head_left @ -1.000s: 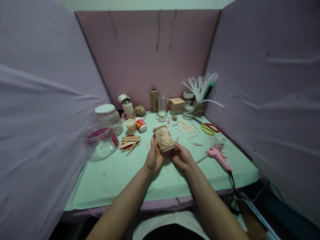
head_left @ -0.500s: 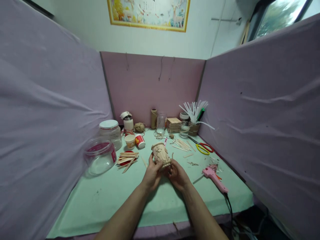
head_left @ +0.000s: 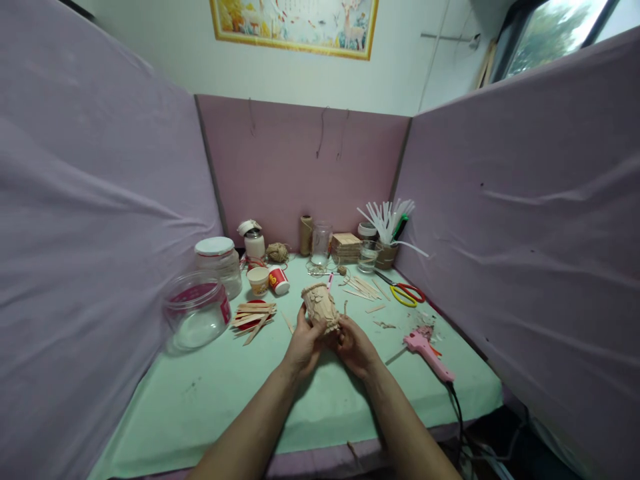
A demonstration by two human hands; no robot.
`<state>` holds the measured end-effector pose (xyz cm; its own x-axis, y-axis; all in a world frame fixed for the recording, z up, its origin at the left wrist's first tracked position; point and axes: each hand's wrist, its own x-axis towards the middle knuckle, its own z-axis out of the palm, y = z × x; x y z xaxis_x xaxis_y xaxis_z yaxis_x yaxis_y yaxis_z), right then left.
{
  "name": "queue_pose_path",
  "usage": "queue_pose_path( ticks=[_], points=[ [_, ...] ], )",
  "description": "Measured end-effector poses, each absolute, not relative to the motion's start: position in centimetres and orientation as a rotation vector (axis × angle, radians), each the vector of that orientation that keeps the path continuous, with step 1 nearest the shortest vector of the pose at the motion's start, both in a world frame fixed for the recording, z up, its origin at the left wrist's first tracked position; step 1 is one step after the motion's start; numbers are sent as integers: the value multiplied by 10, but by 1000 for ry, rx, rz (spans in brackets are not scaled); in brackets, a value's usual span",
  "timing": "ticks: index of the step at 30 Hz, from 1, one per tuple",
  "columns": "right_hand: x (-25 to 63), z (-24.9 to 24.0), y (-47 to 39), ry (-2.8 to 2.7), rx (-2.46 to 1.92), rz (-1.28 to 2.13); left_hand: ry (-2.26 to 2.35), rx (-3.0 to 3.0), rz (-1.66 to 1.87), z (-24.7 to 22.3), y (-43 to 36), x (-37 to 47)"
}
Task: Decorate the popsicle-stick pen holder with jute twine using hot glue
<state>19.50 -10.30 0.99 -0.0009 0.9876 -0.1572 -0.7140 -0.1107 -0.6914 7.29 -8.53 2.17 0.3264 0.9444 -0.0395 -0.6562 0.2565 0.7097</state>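
Observation:
A beige cup-shaped craft piece [head_left: 320, 305] with raised trim and a flower-like decoration is held tilted over the middle of the table. My left hand [head_left: 303, 343] is closed around its left side, thumb on the front. At the lower right rim, my right hand [head_left: 354, 343] has its fingers closed against the piece. A thin brown strand [head_left: 345, 307] sticks up by the right fingers; whether they pinch it I cannot tell. To the right lies a pink hot glue gun [head_left: 427, 353] with its cord running off the table edge.
Wooden craft sticks [head_left: 254, 318] lie on a red lid at left, near a clear plastic jar [head_left: 197, 317] and a white-lidded jar [head_left: 215, 248]. Scissors [head_left: 404, 293] and loose sticks [head_left: 363, 287] are at right. Behind stand a twine spool [head_left: 305, 235], a glass jar [head_left: 321, 245] and glue sticks [head_left: 387, 223].
The camera view has shifted slightly. Both hands keep hold of the beige piece in nearly the same pose; nothing else on the table has visibly moved.

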Motion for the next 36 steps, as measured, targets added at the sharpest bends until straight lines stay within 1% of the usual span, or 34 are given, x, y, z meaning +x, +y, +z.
queue_pose_path(
  ticks=[4, 7, 12, 15, 21, 24, 31, 36],
  points=[
    [196, 14, -100, -476, -748, 1557, 438, 616, 1133, 27, -83, 68],
    [194, 16, -97, -535, -828, 1503, 405, 596, 1149, 26, -80, 67],
    [187, 25, -100, -659, -932, 1390, 625, 599, 1132, 28, -80, 65],
    [183, 37, -107, -735, -895, 1345, 691, 688, 1109, 40, -81, 59],
    [183, 58, -110, -734, -846, 1221, 536, 767, 982, 66, -63, 47],
    [187, 56, -105, -717, -885, 1155, 492, 759, 906, 64, -52, 49],
    [182, 33, -107, -774, -968, 1015, 373, 723, 815, 38, -46, 49],
    [177, 33, -111, -863, -1024, 924, 378, 688, 787, 42, -47, 39]
  ],
)
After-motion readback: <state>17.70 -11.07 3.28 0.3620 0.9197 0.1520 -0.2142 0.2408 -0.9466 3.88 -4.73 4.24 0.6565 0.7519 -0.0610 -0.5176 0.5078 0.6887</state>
